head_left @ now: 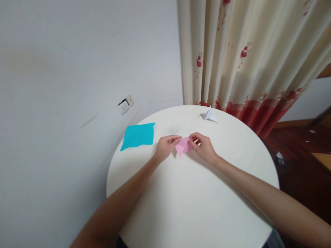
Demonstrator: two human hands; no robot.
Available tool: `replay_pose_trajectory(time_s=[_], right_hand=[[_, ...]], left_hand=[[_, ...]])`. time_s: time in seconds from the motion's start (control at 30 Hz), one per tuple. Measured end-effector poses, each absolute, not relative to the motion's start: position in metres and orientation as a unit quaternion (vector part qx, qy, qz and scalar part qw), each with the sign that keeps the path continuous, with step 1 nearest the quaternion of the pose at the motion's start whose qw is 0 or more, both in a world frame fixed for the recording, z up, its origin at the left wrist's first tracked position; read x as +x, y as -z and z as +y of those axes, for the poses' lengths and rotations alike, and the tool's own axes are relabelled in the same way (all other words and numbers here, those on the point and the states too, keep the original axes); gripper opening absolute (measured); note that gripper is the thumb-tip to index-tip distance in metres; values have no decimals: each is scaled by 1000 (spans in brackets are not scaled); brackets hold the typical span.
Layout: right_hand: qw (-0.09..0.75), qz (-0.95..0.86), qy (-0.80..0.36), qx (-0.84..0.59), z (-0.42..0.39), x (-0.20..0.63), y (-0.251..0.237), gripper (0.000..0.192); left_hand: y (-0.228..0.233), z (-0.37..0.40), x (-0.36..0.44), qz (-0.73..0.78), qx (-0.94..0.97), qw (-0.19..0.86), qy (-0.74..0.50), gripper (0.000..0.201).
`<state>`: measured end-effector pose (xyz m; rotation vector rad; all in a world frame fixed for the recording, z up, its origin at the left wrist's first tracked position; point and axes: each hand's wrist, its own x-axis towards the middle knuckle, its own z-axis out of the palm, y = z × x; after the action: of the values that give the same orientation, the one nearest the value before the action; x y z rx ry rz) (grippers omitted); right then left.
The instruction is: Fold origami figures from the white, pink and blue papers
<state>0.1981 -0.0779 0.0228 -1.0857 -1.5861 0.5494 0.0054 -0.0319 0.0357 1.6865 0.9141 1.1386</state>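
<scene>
A folded piece of pink paper point(184, 146) is held between my two hands, just above the middle of the round table. Creases run across it, and one pointed corner hangs down toward me. My left hand point(166, 146) pinches its left upper edge between thumb and fingers. On the other side, my right hand point(203, 146) grips the right part, thumb and forefinger closed on it. Beyond my right hand stands a folded white paper figure point(210, 115) with pointed wings. A creased blue sheet of paper point(139, 135) lies flat to the left of my left hand.
The round white table point(196, 199) touches or nearly touches the wall at its left. A wall socket point(124, 107) sits above its left edge. Floral curtains point(248, 62) hang behind. Small pale scraps point(280, 156) lie on the dark floor at right.
</scene>
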Motion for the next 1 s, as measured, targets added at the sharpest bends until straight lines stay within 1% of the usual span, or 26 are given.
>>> replay_pose_trajectory(time_s=[0.07, 0.2, 0.63, 0.83, 1.0], right_hand=[[563, -652, -229, -454, -78, 199, -23, 11], [587, -638, -218, -448, -79, 200, -26, 9], [586, -655, -231, -417, -81, 197, -26, 11], [582, -652, -253, -416, -82, 197, -28, 12], [585, -640, -253, -429, -85, 194, -31, 15]], left_hand=[[-35, -33, 6, 369, 684, 441, -449, 28], [-36, -36, 7, 362, 688, 459, -431, 31], [-41, -50, 15, 368, 694, 453, -421, 28], [-41, -50, 14, 367, 700, 450, -415, 25], [-36, -49, 19, 345, 670, 471, -459, 27]])
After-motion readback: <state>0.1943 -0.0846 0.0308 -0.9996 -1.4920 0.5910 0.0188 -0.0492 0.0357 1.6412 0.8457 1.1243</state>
